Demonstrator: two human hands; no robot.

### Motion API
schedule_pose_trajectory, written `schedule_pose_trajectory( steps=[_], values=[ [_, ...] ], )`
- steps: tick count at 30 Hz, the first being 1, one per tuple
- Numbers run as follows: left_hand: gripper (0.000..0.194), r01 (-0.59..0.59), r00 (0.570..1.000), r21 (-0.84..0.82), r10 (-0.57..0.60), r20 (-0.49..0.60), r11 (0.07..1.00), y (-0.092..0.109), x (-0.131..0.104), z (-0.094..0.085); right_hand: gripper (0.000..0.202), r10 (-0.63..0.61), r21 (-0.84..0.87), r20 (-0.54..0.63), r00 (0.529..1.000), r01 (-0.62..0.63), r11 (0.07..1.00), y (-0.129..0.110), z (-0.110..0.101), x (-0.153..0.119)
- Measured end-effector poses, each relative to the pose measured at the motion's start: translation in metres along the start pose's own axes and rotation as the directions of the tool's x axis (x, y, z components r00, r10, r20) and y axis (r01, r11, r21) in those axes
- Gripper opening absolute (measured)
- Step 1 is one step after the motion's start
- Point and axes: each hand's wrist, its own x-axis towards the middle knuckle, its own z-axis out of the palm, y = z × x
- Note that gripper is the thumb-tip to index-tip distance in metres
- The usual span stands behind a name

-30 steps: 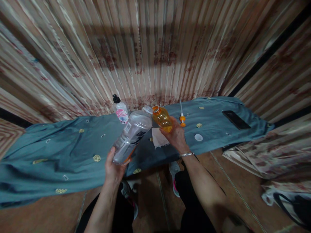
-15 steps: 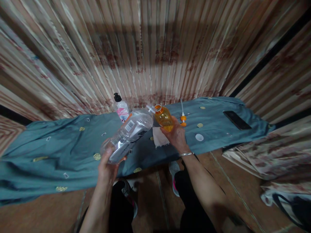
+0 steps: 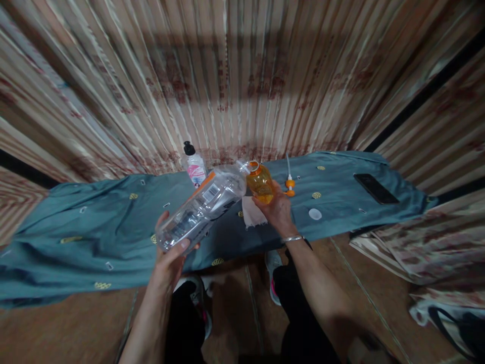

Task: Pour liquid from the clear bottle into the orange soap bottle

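Note:
My left hand (image 3: 172, 253) is wrapped round the lower end of a large clear plastic bottle (image 3: 204, 202), which is tilted with its neck up and to the right. In my right hand (image 3: 278, 210) is a small amber bottle (image 3: 259, 182) without its top. The mouths of the two bottles meet or nearly touch; I cannot tell whether liquid passes between them. An orange pump top (image 3: 290, 184) with a clear tube lies just right of the amber bottle. Beneath my right hand is a pale cloth (image 3: 253, 211).
A bottle with a black pump and pink label (image 3: 196, 169) stands behind the clear bottle. A white round cap (image 3: 314, 214) and a black phone (image 3: 376, 188) lie to the right on the blue-green cloth cover (image 3: 113, 222). A pleated curtain (image 3: 242, 76) hangs behind.
The view has shifted slightly, so most things sit a little further right. The clear bottle looks tipped closer to level; both hands keep their holds.

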Motion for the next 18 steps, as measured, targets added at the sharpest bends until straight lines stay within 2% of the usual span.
schedule_pose_trajectory(
  steps=[7, 13, 16, 18],
  values=[
    [0.091, -0.007, 1.000, 0.053, 0.006, 0.011, 0.999, 0.001, -0.002, 0.000, 0.072, 0.028, -0.007, 0.000, 1.000, -0.028, 1.000, 0.001, 0.001, 0.000],
    [0.088, -0.102, 0.994, 0.024, 0.102, -0.027, 0.995, 0.002, -0.006, 0.011, 0.070, 0.033, 0.013, -0.006, 0.999, -0.033, 0.999, 0.000, -0.001, 0.000],
    [0.085, -0.097, 0.995, 0.039, 0.096, 0.024, 0.995, 0.007, -0.005, 0.013, 0.069, 0.003, 0.029, -0.029, 1.000, -0.002, 1.000, 0.002, 0.000, -0.001],
    [0.075, -0.112, 0.992, 0.073, 0.107, 0.066, 0.991, 0.010, -0.003, 0.014, 0.070, -0.005, 0.039, -0.028, 1.000, 0.006, 0.999, 0.003, 0.001, -0.002]
  ],
)
